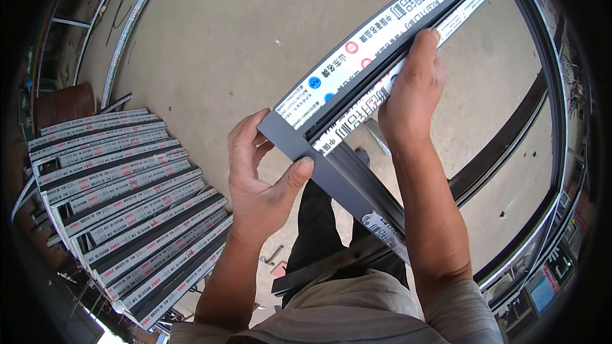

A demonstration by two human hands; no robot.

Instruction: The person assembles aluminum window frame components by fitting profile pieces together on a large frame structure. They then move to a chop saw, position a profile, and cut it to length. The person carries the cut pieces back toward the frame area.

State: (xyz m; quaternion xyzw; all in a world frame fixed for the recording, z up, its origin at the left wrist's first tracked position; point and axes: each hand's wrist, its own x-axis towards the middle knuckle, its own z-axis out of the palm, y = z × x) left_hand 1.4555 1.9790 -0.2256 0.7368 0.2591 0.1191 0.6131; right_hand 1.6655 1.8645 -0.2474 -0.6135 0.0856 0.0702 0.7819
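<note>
A large grey metal window frame (pixel 331 181), partly covered in white printed protective film, is held up in front of me at a slant. My left hand (pixel 255 181) grips its near corner, the thumb on the grey end face and the fingers around the outer edge. Further up the filmed side, my right hand (pixel 414 89) is closed around the profile, its thumb lying along the dark groove. The fingers under the profile are hidden. From the corner, a second side of the frame runs down toward my right forearm and passes behind it.
At the left lies a rack of many filmed profiles (pixel 143 197). A dark bar (pixel 338 264) crosses before my waist. A long curved strip (pixel 124 51) and a white-edged frame (pixel 70 22) are at the upper left. A brown container (pixel 64 107) stands behind the rack.
</note>
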